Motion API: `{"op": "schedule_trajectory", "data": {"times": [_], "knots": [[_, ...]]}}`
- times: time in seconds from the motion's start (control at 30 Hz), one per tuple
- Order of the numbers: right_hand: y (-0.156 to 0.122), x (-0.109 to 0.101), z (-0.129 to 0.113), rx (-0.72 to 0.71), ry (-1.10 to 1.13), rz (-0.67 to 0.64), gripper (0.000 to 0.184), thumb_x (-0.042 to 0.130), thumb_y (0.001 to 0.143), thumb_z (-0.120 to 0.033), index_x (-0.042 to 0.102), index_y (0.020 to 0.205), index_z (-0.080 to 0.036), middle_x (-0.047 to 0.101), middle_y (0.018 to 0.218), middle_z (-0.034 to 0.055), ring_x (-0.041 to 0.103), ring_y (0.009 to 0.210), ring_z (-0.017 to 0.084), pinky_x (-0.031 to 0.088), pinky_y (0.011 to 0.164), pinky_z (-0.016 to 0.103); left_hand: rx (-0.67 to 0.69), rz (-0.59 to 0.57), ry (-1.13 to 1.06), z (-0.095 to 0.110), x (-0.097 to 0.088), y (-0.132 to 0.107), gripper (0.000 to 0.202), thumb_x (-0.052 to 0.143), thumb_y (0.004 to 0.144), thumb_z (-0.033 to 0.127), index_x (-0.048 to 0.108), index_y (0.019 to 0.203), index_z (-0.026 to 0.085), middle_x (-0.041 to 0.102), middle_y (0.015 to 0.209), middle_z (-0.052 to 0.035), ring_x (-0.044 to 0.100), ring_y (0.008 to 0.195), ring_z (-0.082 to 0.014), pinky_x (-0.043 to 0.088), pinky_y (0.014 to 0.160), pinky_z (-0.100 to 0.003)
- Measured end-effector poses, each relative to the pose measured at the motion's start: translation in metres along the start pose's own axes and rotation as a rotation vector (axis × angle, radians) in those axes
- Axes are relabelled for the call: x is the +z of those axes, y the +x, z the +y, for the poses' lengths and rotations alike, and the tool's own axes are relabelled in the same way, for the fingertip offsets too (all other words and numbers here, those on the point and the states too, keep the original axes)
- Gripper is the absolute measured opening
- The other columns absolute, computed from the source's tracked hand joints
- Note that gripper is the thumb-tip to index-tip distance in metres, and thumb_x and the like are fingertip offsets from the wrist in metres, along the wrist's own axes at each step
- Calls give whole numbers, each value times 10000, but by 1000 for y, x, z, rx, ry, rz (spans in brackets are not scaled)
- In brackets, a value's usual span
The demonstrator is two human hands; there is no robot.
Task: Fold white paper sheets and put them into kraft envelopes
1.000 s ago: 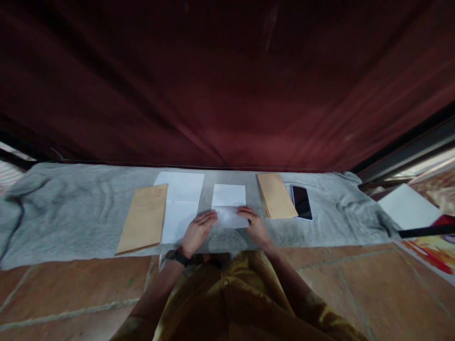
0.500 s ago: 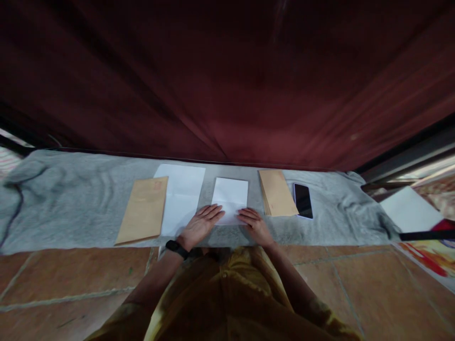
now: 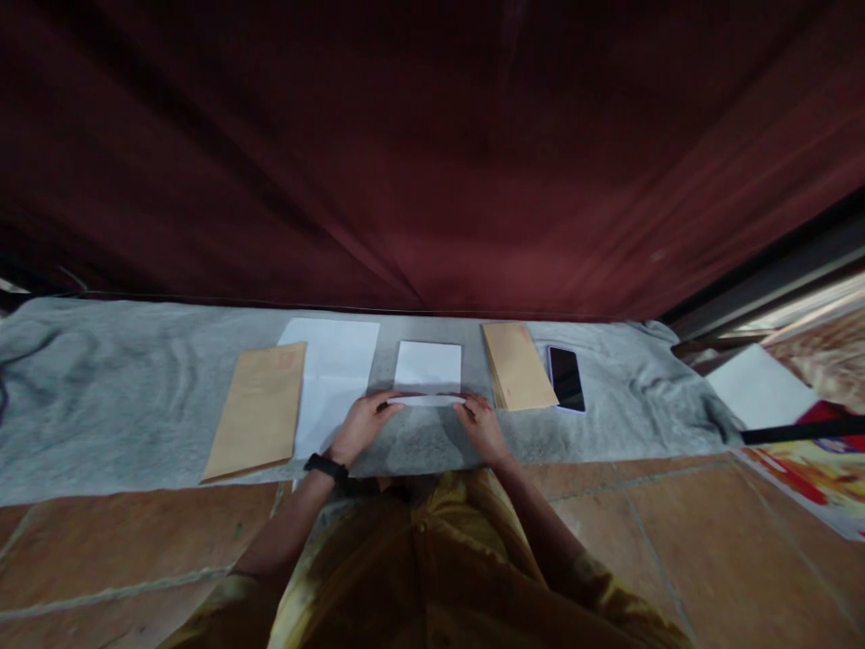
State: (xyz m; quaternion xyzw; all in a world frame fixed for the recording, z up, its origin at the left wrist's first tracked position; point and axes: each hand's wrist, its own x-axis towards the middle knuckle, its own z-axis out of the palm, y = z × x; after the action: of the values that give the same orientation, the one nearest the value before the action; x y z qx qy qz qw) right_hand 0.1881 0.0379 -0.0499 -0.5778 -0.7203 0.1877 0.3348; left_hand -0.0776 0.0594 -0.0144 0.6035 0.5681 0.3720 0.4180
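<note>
A white sheet of paper (image 3: 428,365) lies in front of me, its near edge lifted and curling up off the cloth. At the left end of that raised edge, my left hand (image 3: 368,422) pinches the paper between thumb and fingers. The right end is pinched the same way by my right hand (image 3: 481,425). Left of my left hand, larger white sheets (image 3: 338,370) lie flat, partly under a brown envelope (image 3: 260,410). Several more brown envelopes (image 3: 519,365) are stacked beyond my right hand.
A phone (image 3: 566,379) lies just right of the envelope stack. Grey cloth (image 3: 628,388) covers the narrow surface, and a dark red curtain (image 3: 432,180) hangs along its far edge. At far right are a white panel (image 3: 760,386) and a colourful printed sheet (image 3: 817,482).
My hands went from lying flat on the paper to pinching its near edge at both ends. That edge has come up off the cloth. The view shifted slightly.
</note>
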Motion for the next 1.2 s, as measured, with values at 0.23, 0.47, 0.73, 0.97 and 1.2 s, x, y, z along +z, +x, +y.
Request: {"op": "schedule_trajectory", "data": {"times": [0.23, 0.47, 0.73, 0.97, 1.2], "knots": [[13, 6, -3, 86, -3, 74, 311, 459, 1023, -394, 678, 904, -208, 699, 871, 63, 642, 900, 235, 487, 852, 342, -91, 128, -48, 10, 9, 17, 254, 715, 750, 408, 601, 622, 222, 544, 594, 26, 500, 642, -157, 372, 606, -240], [37, 9, -13, 242, -107, 63, 362, 402, 1049, -381, 681, 917, -191, 728, 876, 64, 672, 861, 204, 455, 784, 273, -1, 160, 272, 6, 16, 41, 268, 545, 890, 423, 579, 736, 207, 551, 639, 28, 495, 636, -139, 365, 614, -241], [69, 8, -23, 423, -330, -20, 339, 411, 1069, -395, 687, 1058, -201, 768, 921, 63, 719, 819, 175, 426, 678, 219, -37, 186, 476, 10, 21, 70, 297, 498, 941, 418, 580, 752, 205, 566, 656, 16, 507, 633, -138, 354, 635, -251], [82, 10, -28, 491, -431, -76, 338, 420, 1063, -406, 688, 1048, -200, 772, 904, 83, 741, 847, 179, 469, 707, 215, -159, 168, 637, 16, 26, 79, 306, 481, 966, 433, 657, 853, 210, 686, 756, -23, 620, 725, -169, 390, 660, -254], [90, 11, -27, 538, -485, -78, 333, 441, 1048, -409, 699, 1051, -197, 772, 896, 101, 749, 874, 199, 512, 764, 250, -264, 130, 795, 29, 29, 87, 319, 460, 982, 453, 683, 984, 225, 751, 903, -70, 695, 865, -226, 445, 694, -279]]}}
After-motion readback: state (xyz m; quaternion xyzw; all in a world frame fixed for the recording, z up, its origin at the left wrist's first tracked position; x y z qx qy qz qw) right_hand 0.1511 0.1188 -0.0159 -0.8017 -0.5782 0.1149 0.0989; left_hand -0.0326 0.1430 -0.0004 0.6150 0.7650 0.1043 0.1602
